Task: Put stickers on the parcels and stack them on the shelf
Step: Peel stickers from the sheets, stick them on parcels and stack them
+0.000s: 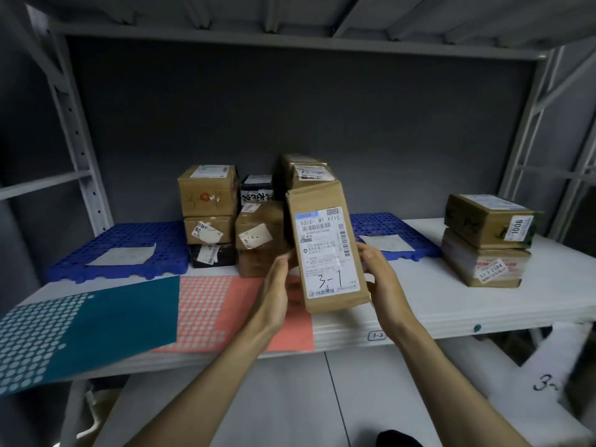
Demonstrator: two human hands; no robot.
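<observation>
Parcel [325, 250] marked "3-1", label "501E M1 A21C", clamped between both hands [277, 285].

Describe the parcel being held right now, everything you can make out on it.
The held parcel is a flat, elongated brown cardboard box, upright and tilted, its top leaning toward the stacked boxes behind. A white shipping label with barcodes and a blue header covers most of its front; "3-1" is handwritten in black near the bottom. Its top edge looks slightly creased. The left hand grips its left edge, the right hand its right edge, holding it above the white shelf.
</observation>
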